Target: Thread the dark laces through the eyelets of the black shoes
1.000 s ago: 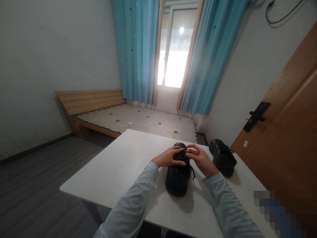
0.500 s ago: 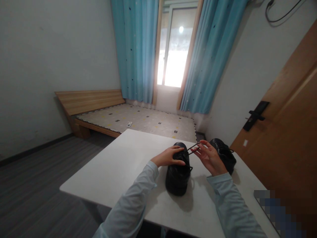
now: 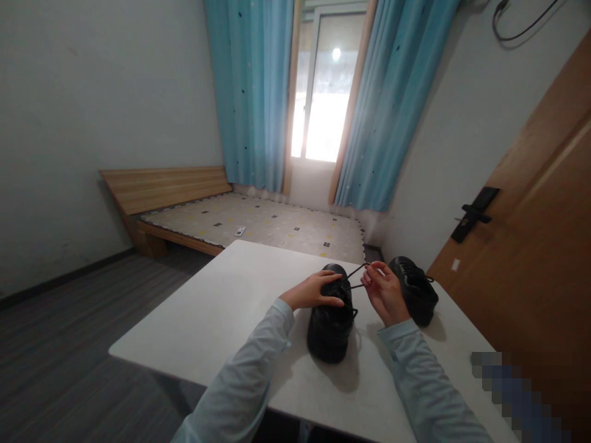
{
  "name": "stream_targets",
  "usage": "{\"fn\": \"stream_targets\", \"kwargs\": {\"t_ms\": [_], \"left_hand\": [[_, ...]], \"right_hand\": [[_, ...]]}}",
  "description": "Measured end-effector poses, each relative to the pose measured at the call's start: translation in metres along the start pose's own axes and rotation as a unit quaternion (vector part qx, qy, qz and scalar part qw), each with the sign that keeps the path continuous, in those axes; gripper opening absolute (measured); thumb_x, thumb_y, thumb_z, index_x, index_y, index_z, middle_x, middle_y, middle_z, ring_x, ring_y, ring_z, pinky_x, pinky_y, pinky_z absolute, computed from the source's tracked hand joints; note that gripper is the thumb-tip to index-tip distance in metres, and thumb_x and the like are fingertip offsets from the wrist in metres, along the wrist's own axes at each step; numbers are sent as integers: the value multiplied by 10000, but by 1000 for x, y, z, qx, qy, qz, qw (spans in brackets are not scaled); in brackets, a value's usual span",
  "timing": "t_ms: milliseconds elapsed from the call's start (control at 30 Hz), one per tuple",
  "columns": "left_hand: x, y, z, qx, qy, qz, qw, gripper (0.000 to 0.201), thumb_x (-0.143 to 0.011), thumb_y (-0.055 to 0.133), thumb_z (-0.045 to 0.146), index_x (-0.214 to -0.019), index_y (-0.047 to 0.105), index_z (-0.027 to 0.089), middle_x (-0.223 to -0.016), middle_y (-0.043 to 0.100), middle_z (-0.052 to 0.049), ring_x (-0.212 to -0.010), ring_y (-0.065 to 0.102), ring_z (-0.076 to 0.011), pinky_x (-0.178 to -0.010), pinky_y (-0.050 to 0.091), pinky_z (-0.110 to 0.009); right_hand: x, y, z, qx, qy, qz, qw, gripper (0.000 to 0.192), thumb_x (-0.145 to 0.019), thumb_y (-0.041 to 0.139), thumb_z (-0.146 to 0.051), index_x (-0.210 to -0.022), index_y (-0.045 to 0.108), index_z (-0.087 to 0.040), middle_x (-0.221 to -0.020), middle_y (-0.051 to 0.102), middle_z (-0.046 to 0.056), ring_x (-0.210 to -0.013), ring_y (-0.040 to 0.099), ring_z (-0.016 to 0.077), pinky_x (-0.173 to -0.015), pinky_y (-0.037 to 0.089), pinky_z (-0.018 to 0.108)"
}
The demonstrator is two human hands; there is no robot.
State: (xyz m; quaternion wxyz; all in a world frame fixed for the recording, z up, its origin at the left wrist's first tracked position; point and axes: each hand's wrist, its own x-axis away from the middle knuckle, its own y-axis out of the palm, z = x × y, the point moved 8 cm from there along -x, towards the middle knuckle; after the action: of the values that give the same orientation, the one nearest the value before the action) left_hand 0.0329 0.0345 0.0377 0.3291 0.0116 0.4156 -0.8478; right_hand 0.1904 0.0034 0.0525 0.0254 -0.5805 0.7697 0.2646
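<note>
I see my right hand (image 3: 384, 289) pinched on a black lace (image 3: 356, 271), drawn taut | my left hand (image 3: 313, 290) pressed flat, fingers spread, on the near black shoe (image 3: 330, 320) mid-table (image 3: 221, 307) | second shoe (image 3: 414, 289) just right | bed (image 3: 258, 224) beyond.

Table (image 3: 221, 320): white, standing in the foreground of the room.
Bed (image 3: 258, 224): lying beyond the table, with a wooden headboard at the left.
Remote (image 3: 241, 231): resting on the mattress.
Curtains (image 3: 252, 92): blue, hanging either side of the bright window (image 3: 323, 98).
Door (image 3: 530, 246): wooden, standing at the right with a black handle (image 3: 473, 212).
</note>
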Motion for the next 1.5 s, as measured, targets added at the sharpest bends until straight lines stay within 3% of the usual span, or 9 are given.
{"fn": "stream_targets", "kwargs": {"t_ms": [167,400,633,767,900,1067,1233,1400,1500], "left_hand": [[0,1,-2,-6,0,-1,1000,787,-667,657,555,-1333,436,198,-1385,409,-136,-1269,398,-265,-1076,296,-374],[-1,2,-6,-9,2,4,1000,820,-659,653,575,-1327,443,149,-1386,400,-170,-1267,398,-281,-1072,302,-385],[0,2,-4,-7,9,4,1000,787,-673,658,544,-1334,435,180,-1376,417,-142,-1268,396,-267,-1078,294,-363],[0,2,-3,-6,5,-3,1000,761,-679,663,522,-1331,440,198,-1382,412,-132,-1272,391,-270,-1078,293,-364],[0,2,-1,-1,7,-5,1000,753,-678,675,498,-1326,446,192,-1390,405,-136,-1280,381,-273,-1079,291,-365],[-1,-8,2,28,8,38,999,492,-831,523,413,-1270,500,192,-1300,518,-100,-1198,475,-218,-1032,346,-343],[2,-28,-1,31,-11,138,990,256,-809,567,369,-976,657,196,-1028,648,-47,-986,577,-182,-898,433,-303],[3,-34,-5,31,-49,156,986,230,-702,680,391,-762,690,169,-849,645,-43,-812,584,-163,-705,457,-248],[2,-30,-4,32,-51,137,989,245,-685,690,406,-739,697,167,-778,649,-32,-754,574,-149,-671,433,-236]], "right_hand": [[4,7,1,-43,25,-7,999,272,-637,740,-229,-850,574,-261,-955,654,5,-740,599,118,-724,507,308],[18,33,1,-14,28,-71,997,382,-652,728,-200,-986,574,-302,-1239,565,0,-871,626,131,-801,525,313],[4,8,4,-40,-6,33,999,348,-575,783,-198,-877,611,-225,-1017,674,25,-899,637,143,-808,537,290],[-3,-15,-3,-33,2,74,997,325,-566,764,-170,-848,607,-210,-866,687,1,-675,633,99,-545,515,194],[-5,-37,-8,31,22,106,994,257,-591,702,-188,-829,606,-202,-744,644,-27,-479,516,56,-417,413,169],[-6,-54,-18,225,-38,134,964,185,-664,625,-297,-808,615,-180,-756,608,6,-595,531,111,-521,442,239],[-1,-29,-26,457,-136,71,876,173,-712,582,-297,-832,616,-177,-856,623,58,-772,561,197,-740,457,383],[12,8,-15,415,-114,-79,899,200,-747,605,-351,-862,599,-188,-919,613,72,-834,577,203,-728,484,359],[21,28,-10,426,-113,-163,883,185,-726,647,-359,-808,597,-201,-890,601,45,-865,570,198,-748,476,350]]}}
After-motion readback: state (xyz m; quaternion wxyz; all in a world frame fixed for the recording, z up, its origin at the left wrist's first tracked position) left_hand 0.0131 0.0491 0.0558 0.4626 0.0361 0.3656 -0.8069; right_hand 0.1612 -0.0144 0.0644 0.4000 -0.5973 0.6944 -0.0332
